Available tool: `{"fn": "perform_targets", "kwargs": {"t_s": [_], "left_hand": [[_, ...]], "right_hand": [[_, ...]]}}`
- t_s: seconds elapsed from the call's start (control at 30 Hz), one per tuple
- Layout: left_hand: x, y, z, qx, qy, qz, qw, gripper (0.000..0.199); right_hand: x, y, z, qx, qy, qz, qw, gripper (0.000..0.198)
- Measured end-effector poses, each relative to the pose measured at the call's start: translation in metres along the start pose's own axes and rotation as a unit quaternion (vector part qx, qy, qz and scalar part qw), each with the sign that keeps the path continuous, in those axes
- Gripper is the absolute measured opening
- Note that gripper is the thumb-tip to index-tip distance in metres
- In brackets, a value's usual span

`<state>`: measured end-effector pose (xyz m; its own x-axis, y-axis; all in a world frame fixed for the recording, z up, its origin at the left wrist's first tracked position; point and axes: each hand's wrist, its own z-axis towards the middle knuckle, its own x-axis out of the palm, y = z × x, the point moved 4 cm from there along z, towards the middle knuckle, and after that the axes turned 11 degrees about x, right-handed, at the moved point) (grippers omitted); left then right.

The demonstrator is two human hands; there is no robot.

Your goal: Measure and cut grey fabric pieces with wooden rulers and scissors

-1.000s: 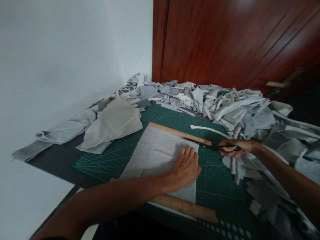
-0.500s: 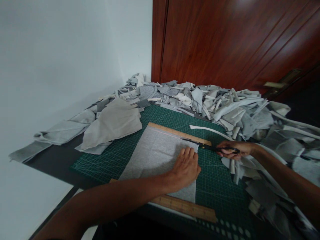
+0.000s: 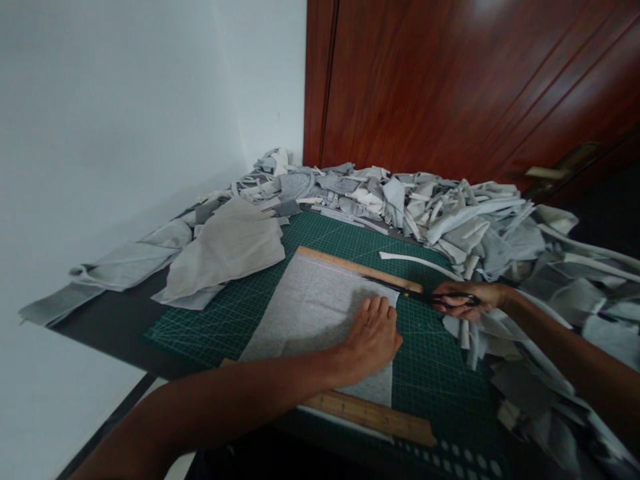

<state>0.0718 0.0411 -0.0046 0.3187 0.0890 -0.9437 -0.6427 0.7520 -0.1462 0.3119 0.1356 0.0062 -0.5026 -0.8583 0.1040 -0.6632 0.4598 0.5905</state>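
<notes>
A rectangular piece of light grey fabric (image 3: 300, 303) lies flat on the green cutting mat (image 3: 425, 353). My left hand (image 3: 373, 337) presses down on its right part, fingers bent and close together. In my right hand (image 3: 467, 300) is a pair of black-handled scissors (image 3: 406, 293), my fingers around the handles. The blades point left along the far edge of the fabric, beside a wooden ruler (image 3: 360, 268). Whether the blades are apart is too dark to tell. Another wooden ruler (image 3: 373, 413) lies at the near edge, partly under the fabric and behind my left forearm.
Heaped grey and white fabric scraps (image 3: 395, 197) line the back and right of the table. Larger beige-grey fabric pieces (image 3: 230, 247) lie at the left. A narrow pale strip (image 3: 415, 260) curves behind the scissors. A white wall and a reddish wooden door (image 3: 450, 87) stand behind.
</notes>
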Motion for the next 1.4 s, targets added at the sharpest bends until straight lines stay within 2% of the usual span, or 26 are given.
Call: {"fn": "perform_targets", "kwargs": {"t_s": [0.17, 0.43, 0.8, 1.0, 1.17, 1.4], "left_hand": [[0.001, 0.0, 0.001, 0.001, -0.029, 0.002, 1.0, 0.019], [0.006, 0.0, 0.0, 0.002, -0.029, 0.021, 0.999, 0.02], [0.0, 0.0, 0.0, -0.003, -0.034, 0.0, 0.999, 0.017], [-0.001, -0.001, 0.0, -0.003, -0.026, -0.013, 1.0, 0.019], [-0.004, 0.0, 0.0, -0.007, -0.024, -0.019, 1.0, 0.019], [-0.001, 0.0, 0.001, -0.003, -0.022, -0.009, 1.0, 0.018]], "right_hand": [[0.004, 0.012, 0.004, -0.006, -0.002, -0.003, 1.0, 0.059], [0.006, 0.021, 0.009, -0.004, 0.0, -0.031, 1.0, 0.056], [0.007, 0.029, 0.02, -0.048, 0.029, -0.024, 0.998, 0.05], [0.011, 0.028, 0.015, -0.009, 0.037, -0.024, 0.999, 0.05], [0.02, 0.031, 0.013, -0.009, 0.026, -0.03, 0.999, 0.053], [0.02, 0.027, 0.012, -0.009, -0.001, -0.064, 0.998, 0.052]]}}
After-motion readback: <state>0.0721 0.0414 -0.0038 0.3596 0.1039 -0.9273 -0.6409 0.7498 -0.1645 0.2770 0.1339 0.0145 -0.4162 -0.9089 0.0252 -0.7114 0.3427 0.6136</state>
